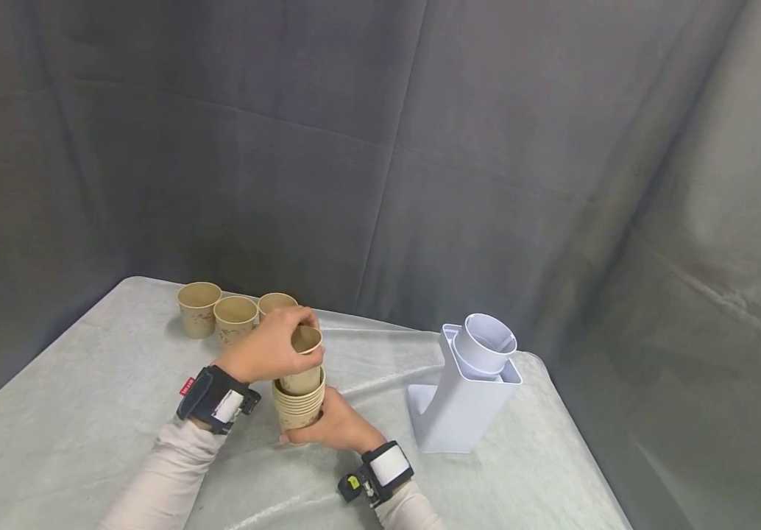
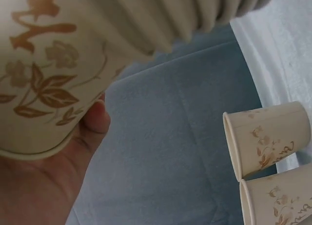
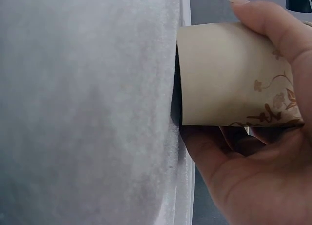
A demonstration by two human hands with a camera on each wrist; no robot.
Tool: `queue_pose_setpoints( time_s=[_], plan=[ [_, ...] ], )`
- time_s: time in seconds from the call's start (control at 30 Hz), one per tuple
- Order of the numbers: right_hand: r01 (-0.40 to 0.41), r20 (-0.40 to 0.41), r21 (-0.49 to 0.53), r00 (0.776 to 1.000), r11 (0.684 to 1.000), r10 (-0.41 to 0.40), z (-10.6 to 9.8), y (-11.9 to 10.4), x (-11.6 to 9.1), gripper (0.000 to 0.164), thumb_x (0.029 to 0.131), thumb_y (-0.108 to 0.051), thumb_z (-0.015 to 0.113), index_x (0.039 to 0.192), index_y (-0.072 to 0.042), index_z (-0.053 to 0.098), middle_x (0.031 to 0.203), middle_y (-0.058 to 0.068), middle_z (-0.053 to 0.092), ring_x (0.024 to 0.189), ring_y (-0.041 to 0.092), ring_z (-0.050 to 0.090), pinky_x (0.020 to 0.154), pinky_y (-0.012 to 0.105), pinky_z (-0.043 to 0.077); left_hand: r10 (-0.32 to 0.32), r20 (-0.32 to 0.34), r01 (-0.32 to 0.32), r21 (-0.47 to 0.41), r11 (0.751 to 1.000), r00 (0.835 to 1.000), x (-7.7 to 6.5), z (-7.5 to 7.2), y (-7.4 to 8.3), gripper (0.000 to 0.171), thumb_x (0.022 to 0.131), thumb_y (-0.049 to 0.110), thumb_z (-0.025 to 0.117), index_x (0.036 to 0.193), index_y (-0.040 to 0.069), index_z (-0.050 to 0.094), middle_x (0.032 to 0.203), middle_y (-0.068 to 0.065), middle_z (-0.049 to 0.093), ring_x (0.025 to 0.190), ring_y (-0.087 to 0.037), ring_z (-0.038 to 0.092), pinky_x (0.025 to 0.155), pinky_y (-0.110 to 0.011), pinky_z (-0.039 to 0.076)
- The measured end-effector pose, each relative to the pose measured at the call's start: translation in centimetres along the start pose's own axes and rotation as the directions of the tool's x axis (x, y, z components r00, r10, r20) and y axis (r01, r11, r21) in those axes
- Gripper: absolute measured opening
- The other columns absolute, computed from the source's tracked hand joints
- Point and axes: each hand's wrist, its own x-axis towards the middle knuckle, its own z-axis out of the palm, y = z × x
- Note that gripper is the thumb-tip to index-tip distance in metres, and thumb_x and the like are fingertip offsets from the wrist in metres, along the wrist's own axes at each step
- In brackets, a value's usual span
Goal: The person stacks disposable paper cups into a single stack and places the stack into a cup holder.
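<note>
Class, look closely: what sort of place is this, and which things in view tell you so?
Probably a makeshift filming or recording corner: a plain grey curtain hangs behind a cloth-covered table, and the black wristbands look like recording gear.

light: soft, even | backdrop [image 1: 274,147]: dim | shadows: faint | right-wrist tabletop [image 3: 87,108]: blurry
</note>
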Motion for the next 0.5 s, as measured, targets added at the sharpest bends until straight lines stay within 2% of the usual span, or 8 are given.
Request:
queue_pose_setpoints(
  time_s=[0.23, 0.4, 0.5],
  plan=[
    [-0.034, 0.001, 0.025, 0.999, 0.999, 0.034, -0.1, -0.2, 0.0, 0.051, 0.076, -0.006, 0.088, 0.120, -0.012, 0.062, 0.106, -0.002, 0.068, 0.092, 0.004, 0.065, 0.088, 0.025, 0.054, 0.013, 0.036, -0.014, 0.024, 1.000, 0.999, -0.2, 1.3, -0.1, 0.019, 0.077, 0.022, 0.073, 0.090, 0.014, 0.062, 0.084, 0.004, 0.061, 0.079, -0.014, 0.057, 0.069, -0.029, 0.048],
    [-0.039, 0.000, 0.034, 0.999, 0.999, 0.039, -0.1, 0.0, 0.1, 0.049, 0.077, -0.005, 0.086, 0.119, -0.011, 0.062, 0.106, -0.002, 0.069, 0.093, 0.005, 0.066, 0.087, 0.025, 0.054, 0.006, 0.086, -0.014, 0.084, 0.996, 0.996, -0.4, 2.1, -0.2, 0.023, 0.074, 0.025, 0.071, 0.090, 0.013, 0.059, 0.083, 0.003, 0.057, 0.078, -0.014, 0.053, 0.068, -0.029, 0.045],
    [-0.050, -0.004, 0.041, 0.999, 0.998, 0.050, -0.1, 0.2, 0.1, 0.048, 0.077, -0.005, 0.086, 0.119, -0.011, 0.063, 0.106, -0.002, 0.070, 0.093, 0.005, 0.066, 0.088, 0.025, 0.054, -0.026, 0.103, 0.011, 0.143, 0.990, 0.994, -0.6, 2.4, -0.2, 0.028, 0.076, 0.030, 0.071, 0.094, 0.011, 0.059, 0.087, 0.000, 0.056, 0.081, -0.016, 0.052, 0.071, -0.032, 0.046]
  ],
)
